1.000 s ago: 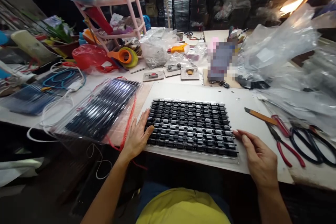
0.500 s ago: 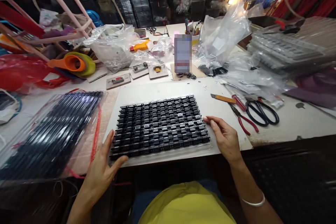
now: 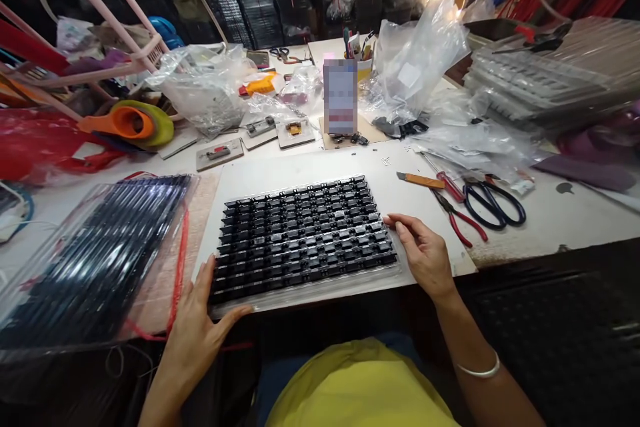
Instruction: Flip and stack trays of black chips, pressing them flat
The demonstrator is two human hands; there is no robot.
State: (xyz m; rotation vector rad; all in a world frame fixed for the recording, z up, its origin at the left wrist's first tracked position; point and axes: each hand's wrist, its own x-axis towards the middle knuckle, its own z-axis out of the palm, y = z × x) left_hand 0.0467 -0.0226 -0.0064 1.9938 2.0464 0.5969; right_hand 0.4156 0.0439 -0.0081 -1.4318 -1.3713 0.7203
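A clear plastic tray filled with rows of small black parts lies on a white board at the table's front. At its left front corner, my left hand has thumb and fingers spread, the fingers along the left side and the thumb by the front edge. My right hand is at the tray's right edge, its thumb and index finger pinched together on the rim.
On the left lies a wrapped stack of dark trays with a red band. A cutter, screwdriver, red-handled pliers and black scissors lie right. Behind stand a phone and plastic bags.
The whole view has shifted slightly. My left thumb has slid a little along the tray's front edge, below the black rows. My right hand keeps its place at the right edge.
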